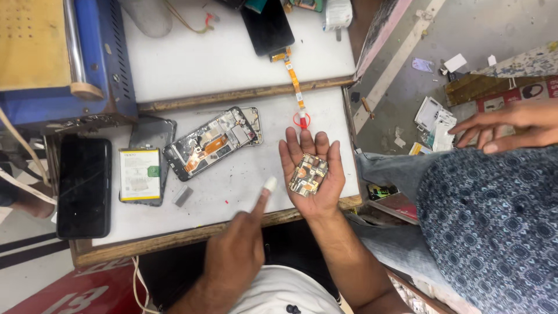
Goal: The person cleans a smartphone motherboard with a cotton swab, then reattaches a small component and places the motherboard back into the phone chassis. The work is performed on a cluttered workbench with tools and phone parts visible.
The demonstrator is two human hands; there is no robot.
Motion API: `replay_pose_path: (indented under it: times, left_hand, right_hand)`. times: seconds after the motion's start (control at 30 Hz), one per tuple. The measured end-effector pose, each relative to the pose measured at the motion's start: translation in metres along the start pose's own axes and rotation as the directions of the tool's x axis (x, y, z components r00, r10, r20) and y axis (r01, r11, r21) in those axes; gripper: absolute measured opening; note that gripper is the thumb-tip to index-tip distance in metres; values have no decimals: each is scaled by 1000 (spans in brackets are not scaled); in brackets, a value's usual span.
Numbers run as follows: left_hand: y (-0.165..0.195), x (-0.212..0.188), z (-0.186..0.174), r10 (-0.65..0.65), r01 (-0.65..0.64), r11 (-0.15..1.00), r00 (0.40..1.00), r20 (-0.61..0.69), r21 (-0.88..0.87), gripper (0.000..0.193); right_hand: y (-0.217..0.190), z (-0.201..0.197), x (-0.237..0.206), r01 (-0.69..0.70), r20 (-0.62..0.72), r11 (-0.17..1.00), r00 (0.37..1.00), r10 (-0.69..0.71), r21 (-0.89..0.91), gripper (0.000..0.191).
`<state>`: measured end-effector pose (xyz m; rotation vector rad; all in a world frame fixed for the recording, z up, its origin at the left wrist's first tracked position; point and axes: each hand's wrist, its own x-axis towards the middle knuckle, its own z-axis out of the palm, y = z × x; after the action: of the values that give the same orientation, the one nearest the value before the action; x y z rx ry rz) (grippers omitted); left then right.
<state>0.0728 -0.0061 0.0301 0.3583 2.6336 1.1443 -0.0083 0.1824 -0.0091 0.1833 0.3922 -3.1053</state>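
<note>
My right hand (314,192) lies palm up over the near edge of the white work table (232,186). A small phone circuit board (308,174) with metal shields rests in that palm. My left hand (235,253) is below the table edge, its fingers curled and only the index finger out. That fingertip (269,184) is wrapped in white tape and points toward the board, just left of my right hand. An opened phone (212,142) with its insides exposed lies on the table to the left.
A phone battery (139,174) sits on a back cover. A black phone (84,186) lies at the far left, and a screen with an orange flex cable (293,75) at the back. A blue machine (58,58) stands at the top left. Another person's hand (505,125) and patterned sleeve (494,215) are on the right.
</note>
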Motion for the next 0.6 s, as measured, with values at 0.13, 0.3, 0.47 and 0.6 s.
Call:
replay_pose_path:
  times: [0.13,0.3,0.47,0.6]
  left_hand:
    - [-6,4,2,47,-111,974,951,-307,-195,56]
    - [-11,5,12,-35,-21,959,981,-193,-284,59]
    - [-9,1,24,106,-113,986,993,-57,-121,70]
    - [0,11,39,225,-232,972,965,-138,-41,76]
  right_hand:
    - [9,-6,6,-69,6,998,998,69,-6,36]
    - [15,-19,10,-124,-17,988,992,122,-92,42]
    - [13,-36,9,-156,-99,985,984,148,-79,32]
    - [15,-40,9,-168,-191,980,971,145,-110,26]
